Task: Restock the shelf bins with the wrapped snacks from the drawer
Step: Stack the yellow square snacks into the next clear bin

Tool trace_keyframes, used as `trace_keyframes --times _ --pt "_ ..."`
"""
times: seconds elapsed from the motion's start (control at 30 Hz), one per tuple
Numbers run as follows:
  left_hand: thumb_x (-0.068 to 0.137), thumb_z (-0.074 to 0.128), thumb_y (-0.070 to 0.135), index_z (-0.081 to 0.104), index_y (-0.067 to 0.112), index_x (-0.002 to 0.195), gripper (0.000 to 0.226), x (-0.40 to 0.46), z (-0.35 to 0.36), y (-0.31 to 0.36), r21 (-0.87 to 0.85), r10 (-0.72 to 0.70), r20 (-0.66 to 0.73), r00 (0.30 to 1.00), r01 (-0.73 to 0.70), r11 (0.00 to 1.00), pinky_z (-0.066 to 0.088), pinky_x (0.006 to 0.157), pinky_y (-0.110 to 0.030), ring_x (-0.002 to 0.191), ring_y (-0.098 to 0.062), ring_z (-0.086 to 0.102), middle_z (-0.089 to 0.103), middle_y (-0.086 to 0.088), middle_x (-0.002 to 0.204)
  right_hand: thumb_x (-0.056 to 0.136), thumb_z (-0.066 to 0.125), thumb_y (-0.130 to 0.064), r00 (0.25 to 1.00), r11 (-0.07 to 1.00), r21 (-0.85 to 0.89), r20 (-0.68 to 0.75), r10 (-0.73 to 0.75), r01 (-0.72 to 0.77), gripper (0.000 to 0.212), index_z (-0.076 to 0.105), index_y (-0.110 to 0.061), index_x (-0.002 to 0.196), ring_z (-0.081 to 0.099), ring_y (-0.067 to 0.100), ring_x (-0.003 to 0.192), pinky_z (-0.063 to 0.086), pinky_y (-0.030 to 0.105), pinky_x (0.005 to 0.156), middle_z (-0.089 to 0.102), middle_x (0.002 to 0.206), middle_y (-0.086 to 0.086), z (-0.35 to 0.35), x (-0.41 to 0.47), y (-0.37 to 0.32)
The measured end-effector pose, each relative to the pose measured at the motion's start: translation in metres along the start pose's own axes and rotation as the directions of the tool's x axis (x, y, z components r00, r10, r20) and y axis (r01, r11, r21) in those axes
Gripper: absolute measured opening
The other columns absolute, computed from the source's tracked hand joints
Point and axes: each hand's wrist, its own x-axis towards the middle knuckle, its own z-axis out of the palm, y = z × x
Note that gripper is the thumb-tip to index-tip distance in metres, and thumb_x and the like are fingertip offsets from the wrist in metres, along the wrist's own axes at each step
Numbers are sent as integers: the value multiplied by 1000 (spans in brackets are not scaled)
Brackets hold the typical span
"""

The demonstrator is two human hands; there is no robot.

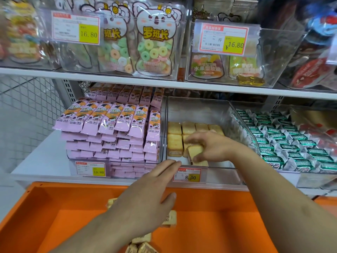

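A clear shelf bin point(202, 110) in the middle of the lower shelf holds rows of yellow wrapped snacks point(174, 141) at its back left. My right hand point(213, 146) reaches into the bin and pinches one yellow wrapped snack point(196, 150) tilted above the bin floor. My left hand point(145, 194) hovers with straight fingers over the orange drawer point(73, 207), its fingertips near the bin's front edge and holding nothing. A few wrapped snacks point(171, 219) lie in the drawer, partly hidden by my left arm.
Left of the bin stands a bin stacked with pink snack packets point(113, 128). To the right lie green-and-white wrapped candies point(284, 143). The upper shelf point(109, 77) carries clear bins with candy bags point(155, 46) and price tags.
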Motion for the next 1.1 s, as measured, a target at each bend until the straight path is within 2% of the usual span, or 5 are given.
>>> trace_keyframes --times 0.23,0.47,0.73,0.83,1.1 --pt "106 46 48 -7 60 157 75 -1 0 0 8 -4 8 1000 4 1000 37 118 -27 150 1 29 -17 47 158 76 94 -24 991 984 168 -128 -38 60 32 76 -35 100 63 -3 82 46 24 76 70 103 -11 3 -3 -3" --pt "106 47 46 -7 59 157 76 0 -1 2 6 -12 13 1000 12 1000 40 114 -25 145 1 36 -15 46 159 86 87 -22 987 942 310 -129 -94 130 24 75 -31 104 62 -6 59 50 19 63 69 104 -9 26 8 -33" --pt "105 48 46 -9 61 156 77 0 0 -3 5 3 4 1000 -3 1000 42 114 -29 145 -1 36 -12 44 160 76 93 -36 983 985 119 -145 -110 128 58 69 -34 128 56 -4 91 47 21 86 61 114 -17 27 8 -32" --pt "106 47 46 -11 63 154 77 0 0 -2 5 -3 2 1000 3 1000 41 114 -28 146 -1 34 -13 45 159 74 89 -53 982 994 -10 -155 -108 107 73 59 -45 140 44 14 127 41 37 111 52 135 -18 31 12 -28" --pt "106 47 46 -11 62 155 77 -1 0 1 6 -34 12 999 34 999 41 103 -19 137 1 42 -14 44 159 79 78 -66 996 997 -43 -56 66 -68 90 34 -52 156 14 26 158 21 54 126 26 170 -14 35 20 -22"
